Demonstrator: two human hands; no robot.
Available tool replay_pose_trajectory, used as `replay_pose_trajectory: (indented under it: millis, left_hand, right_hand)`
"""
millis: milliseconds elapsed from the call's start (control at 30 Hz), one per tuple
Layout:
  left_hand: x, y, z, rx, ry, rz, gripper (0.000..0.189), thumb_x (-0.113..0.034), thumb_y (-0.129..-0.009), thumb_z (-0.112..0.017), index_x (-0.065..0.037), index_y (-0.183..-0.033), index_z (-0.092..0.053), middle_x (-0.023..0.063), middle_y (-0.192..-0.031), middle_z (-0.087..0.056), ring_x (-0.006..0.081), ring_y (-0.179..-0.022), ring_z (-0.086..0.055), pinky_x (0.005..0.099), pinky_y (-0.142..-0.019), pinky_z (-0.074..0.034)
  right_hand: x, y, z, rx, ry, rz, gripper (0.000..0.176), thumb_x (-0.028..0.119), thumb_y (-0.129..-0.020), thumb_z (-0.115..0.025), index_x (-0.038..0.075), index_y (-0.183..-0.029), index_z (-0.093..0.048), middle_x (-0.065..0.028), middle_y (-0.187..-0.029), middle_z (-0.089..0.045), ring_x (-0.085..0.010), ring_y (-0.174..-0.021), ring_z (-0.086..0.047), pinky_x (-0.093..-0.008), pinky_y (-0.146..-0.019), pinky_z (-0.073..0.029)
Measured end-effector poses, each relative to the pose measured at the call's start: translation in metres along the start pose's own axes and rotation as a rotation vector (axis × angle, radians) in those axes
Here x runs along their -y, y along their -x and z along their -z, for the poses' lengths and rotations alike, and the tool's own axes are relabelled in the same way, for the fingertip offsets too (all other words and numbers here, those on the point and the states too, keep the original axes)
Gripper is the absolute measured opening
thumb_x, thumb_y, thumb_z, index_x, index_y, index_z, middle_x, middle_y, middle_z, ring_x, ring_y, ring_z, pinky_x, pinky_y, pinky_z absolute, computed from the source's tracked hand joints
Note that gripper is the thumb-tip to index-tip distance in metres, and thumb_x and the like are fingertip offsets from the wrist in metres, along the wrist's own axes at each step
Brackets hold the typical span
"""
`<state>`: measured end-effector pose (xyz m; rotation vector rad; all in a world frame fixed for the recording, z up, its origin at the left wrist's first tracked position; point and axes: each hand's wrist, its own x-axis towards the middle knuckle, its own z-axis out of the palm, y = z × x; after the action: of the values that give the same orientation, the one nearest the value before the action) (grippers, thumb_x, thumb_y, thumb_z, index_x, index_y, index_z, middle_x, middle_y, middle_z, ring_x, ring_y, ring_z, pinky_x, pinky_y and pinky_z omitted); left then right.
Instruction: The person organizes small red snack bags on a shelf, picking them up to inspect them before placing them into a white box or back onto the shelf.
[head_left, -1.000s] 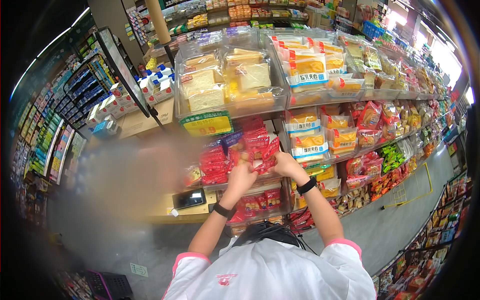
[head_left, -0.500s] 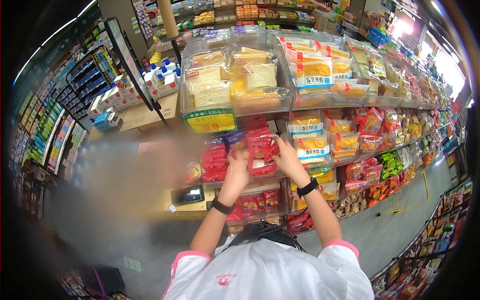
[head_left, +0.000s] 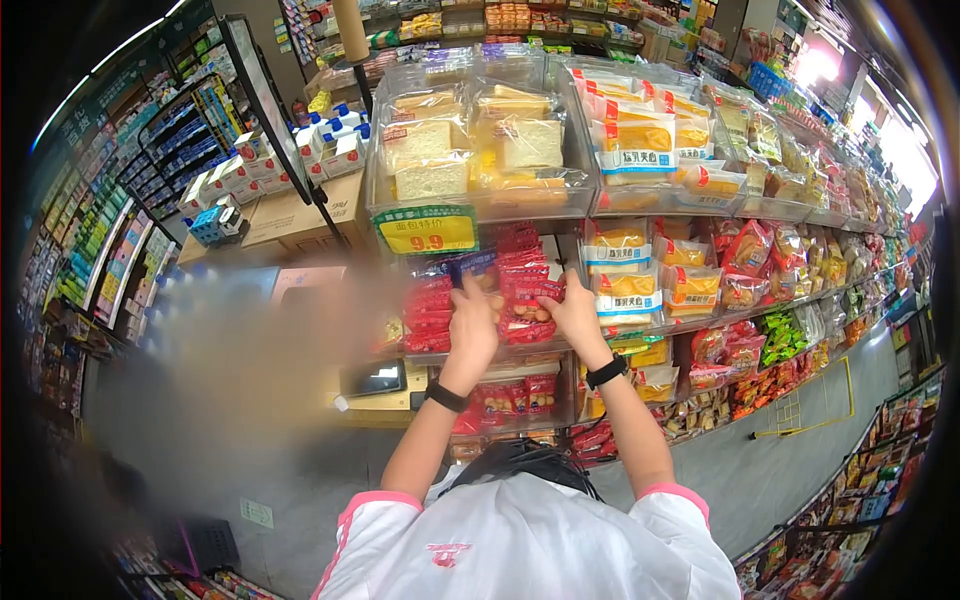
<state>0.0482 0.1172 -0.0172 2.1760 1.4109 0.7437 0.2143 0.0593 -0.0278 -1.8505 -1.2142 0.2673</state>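
On the middle shelf, my left hand has its fingers at the lower part of a purple biscuit packet, which appears held between thumb and fingers. My right hand is closed at the right edge of a stack of red biscuit packets, thumb and fingertips on the front one, where round biscuits show through the wrapper. More red packets lie to the left of my left hand. Parts of the packets are hidden behind my fingers.
Packed sliced bread fills the clear bin above, with a price sign on its front. Cream-filled bread packs stand right of my hand. Red packets lie on the lower shelf. A dark device rests at left beside a blurred area.
The front red packet under my right hand now faces forward, with its biscuits visible. My left fingers have shifted up slightly on the purple packet. The view has moved a little.
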Motion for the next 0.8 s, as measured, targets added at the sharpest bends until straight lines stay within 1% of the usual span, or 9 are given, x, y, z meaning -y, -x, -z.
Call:
replay_pose_trajectory:
  millis: [133,233,333,433,467,533,633,733,800]
  left_hand:
    - [0.003,0.001,0.004,-0.016,-0.017,-0.052,0.034,0.004,-0.081,-0.051,0.006,-0.114,-0.043,0.0293,-0.105,-0.047,0.0465,-0.087,-0.058,0.0491,-0.074,-0.051]
    - [-0.006,0.006,0.019,-0.040,0.009,-0.139,0.021,0.003,-0.083,-0.050,0.004,-0.104,-0.048,0.0266,-0.102,-0.050,0.0456,-0.084,-0.058,0.0495,-0.071,-0.050]
    - [-0.016,0.010,0.039,-0.125,0.039,-0.168,0.013,-0.001,-0.087,-0.050,0.000,-0.100,-0.052,0.0215,-0.095,-0.053,0.0428,-0.083,-0.057,0.0478,-0.068,-0.048]
    - [-0.017,0.007,0.048,-0.103,0.080,-0.256,0.011,-0.004,-0.089,-0.051,-0.002,-0.100,-0.053,0.0192,-0.091,-0.056,0.0403,-0.082,-0.057,0.0459,-0.068,-0.047]
    - [-0.016,0.006,0.049,-0.096,0.103,-0.296,0.011,-0.005,-0.089,-0.050,-0.002,-0.100,-0.053,0.0191,-0.090,-0.057,0.0399,-0.082,-0.058,0.0455,-0.068,-0.047]
    - [-0.022,0.010,0.058,-0.118,0.102,-0.286,0.010,-0.005,-0.090,-0.051,-0.002,-0.099,-0.054,0.0189,-0.088,-0.058,0.0391,-0.082,-0.058,0.0442,-0.068,-0.047]
    - [-0.031,0.015,0.068,-0.146,0.098,-0.263,0.010,-0.006,-0.090,-0.052,-0.002,-0.098,-0.055,0.0185,-0.088,-0.059,0.0382,-0.083,-0.059,0.0423,-0.068,-0.047]
    - [-0.033,0.015,0.067,-0.152,0.161,-0.287,0.010,-0.007,-0.089,-0.053,-0.002,-0.097,-0.057,0.0178,-0.089,-0.059,0.0371,-0.083,-0.059,0.0408,-0.069,-0.048]
    - [-0.031,0.011,0.062,-0.139,0.215,-0.345,0.011,-0.007,-0.089,-0.054,-0.001,-0.097,-0.058,0.0173,-0.089,-0.060,0.0363,-0.082,-0.059,0.0399,-0.070,-0.048]
  right_hand:
    - [-0.003,0.001,0.000,-0.018,-0.007,0.000,0.038,0.010,-0.072,-0.074,-0.003,-0.096,-0.048,-0.0292,-0.078,-0.060,-0.0462,-0.080,-0.060,-0.0472,-0.067,-0.048]
    - [-0.005,0.001,-0.002,-0.046,-0.018,0.014,0.038,0.010,-0.072,-0.074,-0.003,-0.095,-0.048,-0.0292,-0.077,-0.060,-0.0466,-0.079,-0.060,-0.0474,-0.066,-0.047]
    - [-0.007,0.001,-0.003,-0.045,-0.022,0.021,0.037,0.010,-0.074,-0.073,-0.002,-0.098,-0.048,-0.0269,-0.073,-0.060,-0.0455,-0.078,-0.060,-0.0466,-0.066,-0.048]
    - [-0.007,0.000,-0.002,0.016,-0.115,-0.073,0.040,0.011,-0.078,-0.070,-0.002,-0.104,-0.043,-0.0234,-0.072,-0.060,-0.0399,-0.076,-0.065,-0.0429,-0.062,-0.050]
    - [-0.007,0.001,-0.003,0.040,-0.203,-0.105,0.041,0.011,-0.079,-0.069,-0.002,-0.106,-0.040,-0.0228,-0.073,-0.060,-0.0374,-0.075,-0.066,-0.0412,-0.061,-0.050]
    - [-0.009,0.003,-0.001,0.081,-0.376,-0.168,0.044,0.013,-0.083,-0.066,-0.002,-0.111,-0.035,-0.0216,-0.077,-0.060,-0.0325,-0.074,-0.068,-0.0379,-0.058,-0.052]
    - [-0.009,0.008,0.002,0.105,-0.457,-0.145,0.041,0.011,-0.089,-0.060,-0.002,-0.114,-0.030,-0.0240,-0.097,-0.055,-0.0257,-0.079,-0.067,-0.0309,-0.059,-0.057]
    - [-0.019,0.007,-0.002,0.129,-0.434,-0.114,0.042,0.012,-0.090,-0.059,-0.002,-0.117,-0.029,-0.0257,-0.103,-0.052,-0.0252,-0.080,-0.067,-0.0309,-0.061,-0.058]
    - [-0.008,0.011,0.002,0.124,-0.483,-0.133,0.047,0.017,-0.091,-0.059,-0.001,-0.123,-0.030,-0.0260,-0.104,-0.054,-0.0287,-0.087,-0.066,-0.0339,-0.066,-0.057]
